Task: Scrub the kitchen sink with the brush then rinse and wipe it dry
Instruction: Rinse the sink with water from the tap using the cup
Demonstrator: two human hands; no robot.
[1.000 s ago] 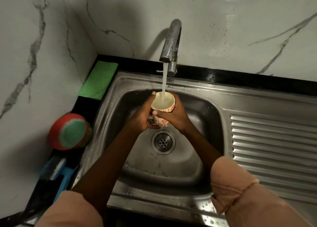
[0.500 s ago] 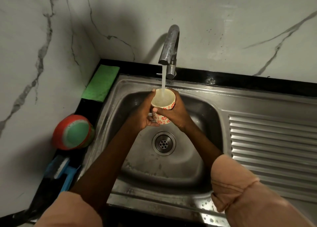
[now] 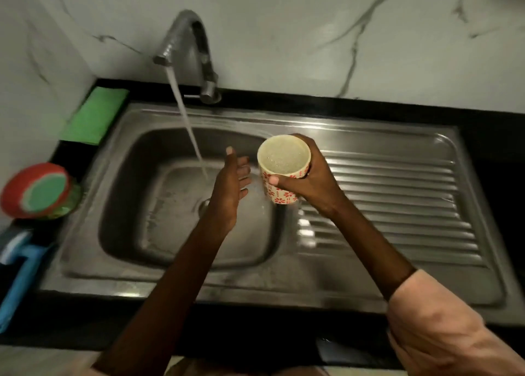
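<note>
right fingers (image 3: 287,181) grasping water-filled cup (image 3: 284,165) over sink (image 3: 170,279); left fingers (image 3: 241,174) released, straight.

the scene is viewed from one head-worn camera, aimed forward and down, close above the sink (image 3: 284,114) and wall.

A green cloth (image 3: 95,116) and red-rimmed round container (image 3: 37,190) sit on the counter.

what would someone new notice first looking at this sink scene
The tap runs a stream of water into the steel sink. The right hand holds a water-filled, red-flowered cup at the basin's right edge, while the open left hand hovers beside it, near the stream.
</note>
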